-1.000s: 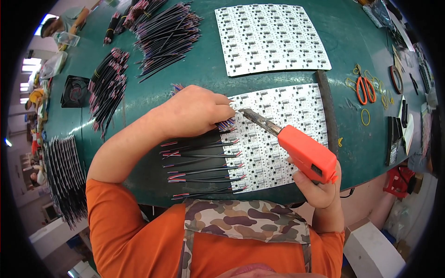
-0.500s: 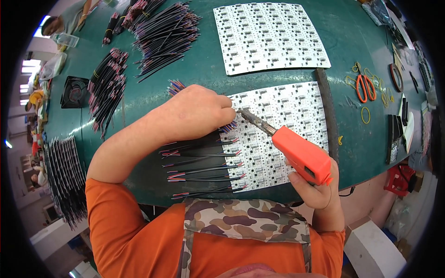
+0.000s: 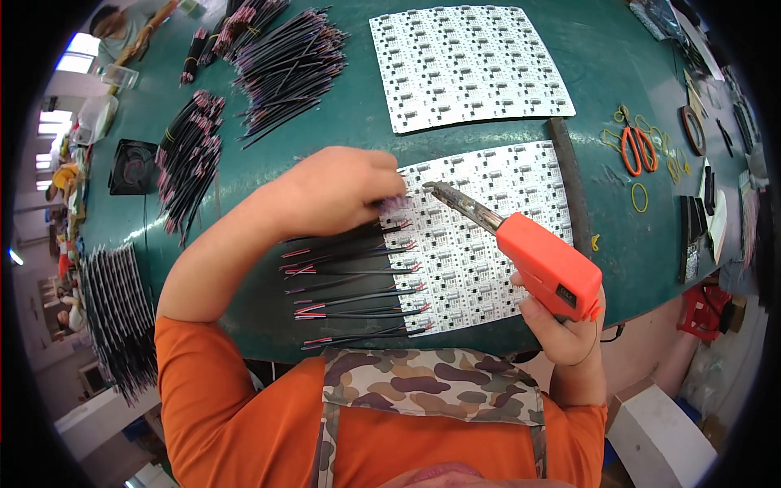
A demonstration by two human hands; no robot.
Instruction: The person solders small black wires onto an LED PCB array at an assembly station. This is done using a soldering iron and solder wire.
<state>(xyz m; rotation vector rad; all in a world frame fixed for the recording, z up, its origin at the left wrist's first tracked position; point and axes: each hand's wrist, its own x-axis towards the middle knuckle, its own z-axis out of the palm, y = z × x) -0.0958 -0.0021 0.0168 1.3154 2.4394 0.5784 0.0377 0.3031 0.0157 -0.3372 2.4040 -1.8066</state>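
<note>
A white panel of small circuit boards (image 3: 488, 236) lies in front of me, with black cables (image 3: 350, 272) joined along its left edge, their red and blue ends pointing left. My left hand (image 3: 338, 191) is closed at the panel's upper left edge around a bunch of thin cables (image 3: 393, 204); their coloured tips poke out below the fingers, blurred. In my right hand (image 3: 561, 335) is a red soldering gun (image 3: 549, 264), gripped over the panel's right side. Its dark metal tip points up and left, a little apart from my left hand.
A second board panel (image 3: 472, 65) lies farther back. Cable bundles (image 3: 289, 65) and a black fan (image 3: 133, 167) sit at the left. A dark bar (image 3: 572, 187) borders the near panel. Orange-handled scissors (image 3: 639, 150) and yellow rubber bands (image 3: 639, 198) lie right. A person (image 3: 122, 37) is at far left.
The soldering gun has drawn back to the right, its tip now farther from my left hand. My left hand has shifted slightly left, and the cables in it have turned.
</note>
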